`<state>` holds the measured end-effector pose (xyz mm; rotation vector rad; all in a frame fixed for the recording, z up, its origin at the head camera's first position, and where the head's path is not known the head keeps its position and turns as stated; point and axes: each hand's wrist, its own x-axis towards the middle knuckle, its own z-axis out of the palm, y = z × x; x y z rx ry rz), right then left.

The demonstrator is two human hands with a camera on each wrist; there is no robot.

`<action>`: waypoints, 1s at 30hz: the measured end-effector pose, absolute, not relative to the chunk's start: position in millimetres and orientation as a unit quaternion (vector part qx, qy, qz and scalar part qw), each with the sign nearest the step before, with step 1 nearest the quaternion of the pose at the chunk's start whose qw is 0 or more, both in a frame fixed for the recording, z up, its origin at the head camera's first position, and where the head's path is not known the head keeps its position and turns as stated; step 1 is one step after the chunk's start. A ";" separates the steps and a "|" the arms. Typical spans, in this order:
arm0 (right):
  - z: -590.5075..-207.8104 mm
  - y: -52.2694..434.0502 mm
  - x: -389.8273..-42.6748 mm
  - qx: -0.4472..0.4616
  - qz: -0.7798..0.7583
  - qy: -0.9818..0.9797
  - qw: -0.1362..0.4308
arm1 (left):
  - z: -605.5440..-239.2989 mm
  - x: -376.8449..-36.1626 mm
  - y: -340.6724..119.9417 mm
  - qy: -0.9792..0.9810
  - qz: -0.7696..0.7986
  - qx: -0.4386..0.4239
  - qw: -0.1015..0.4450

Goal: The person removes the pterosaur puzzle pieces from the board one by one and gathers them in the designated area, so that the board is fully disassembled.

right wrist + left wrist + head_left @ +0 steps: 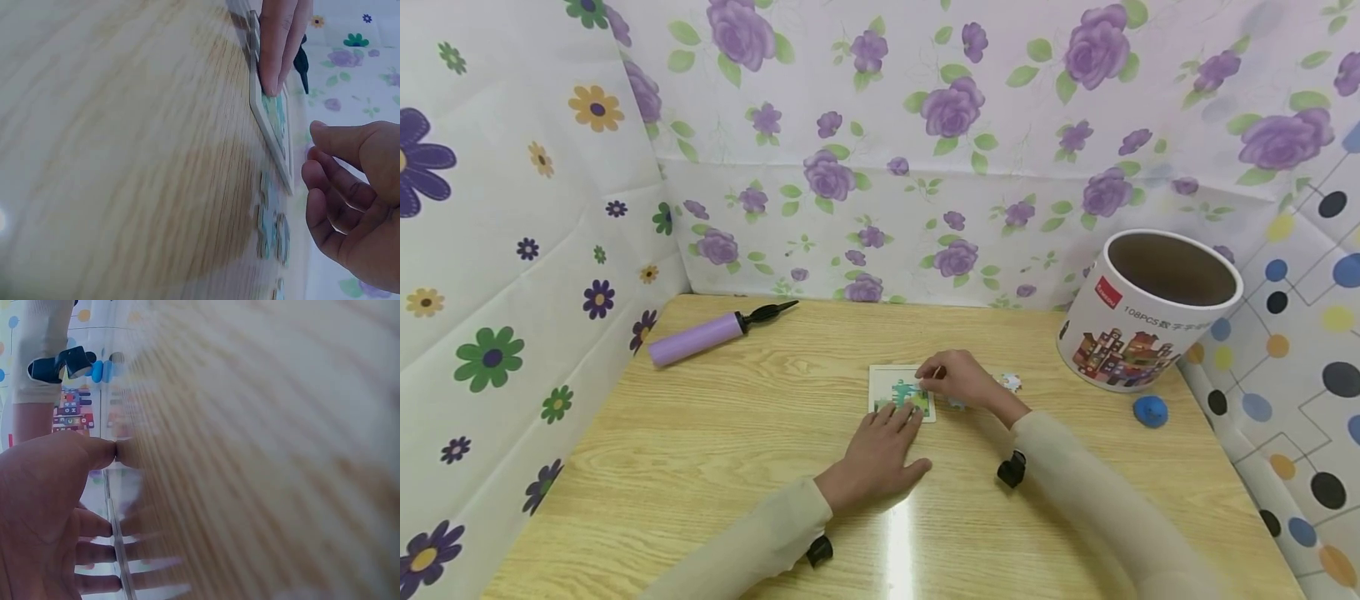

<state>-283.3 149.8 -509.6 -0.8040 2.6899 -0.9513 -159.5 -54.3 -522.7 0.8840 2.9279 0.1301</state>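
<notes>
A small jigsaw board with a light border lies on the table, green and teal pieces in its tray. My left hand rests flat, its straight fingertips on the board's lower edge and the thumb spread on the table. Above the board's upper right corner hovers my right hand, fingers bent. In the right wrist view a gap shows between the right thumb and index finger, with no piece visible there. Loose jigsaw pieces lie beside the board, partly under the right hand.
A large white printed tub stands at the back right, a blue lump-like object in front of it. At the back left lies a purple hand pump with a black nozzle. Patterned cloth walls enclose the wooden table.
</notes>
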 end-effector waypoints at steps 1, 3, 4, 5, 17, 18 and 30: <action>-509.4 146.4 -284.3 -0.270 -0.319 0.904 0.088 | -522.6 -159.5 -54.4 0.956 0.043 0.289 0.039; -510.2 140.1 -286.7 -0.271 -0.313 0.906 0.086 | -522.9 -159.4 -54.8 0.955 0.043 0.291 0.037; -511.0 137.1 -288.0 -0.271 -0.309 0.908 0.085 | -523.1 -159.2 -55.0 0.955 0.043 0.292 0.035; -511.5 134.2 -289.1 -0.271 -0.307 0.908 0.085 | -523.1 -159.1 -55.2 0.955 0.042 0.293 0.034; -515.7 118.2 -296.5 -0.281 -0.285 0.913 0.083 | -521.7 -158.9 -54.6 0.954 0.043 0.296 0.029; -516.2 117.7 -296.8 -0.281 -0.284 0.913 0.083 | -521.2 -158.7 -54.5 0.954 0.043 0.295 0.031; -520.9 113.2 -298.5 -0.272 -0.290 0.913 0.092 | -521.6 -164.7 -55.6 0.953 0.050 0.295 0.049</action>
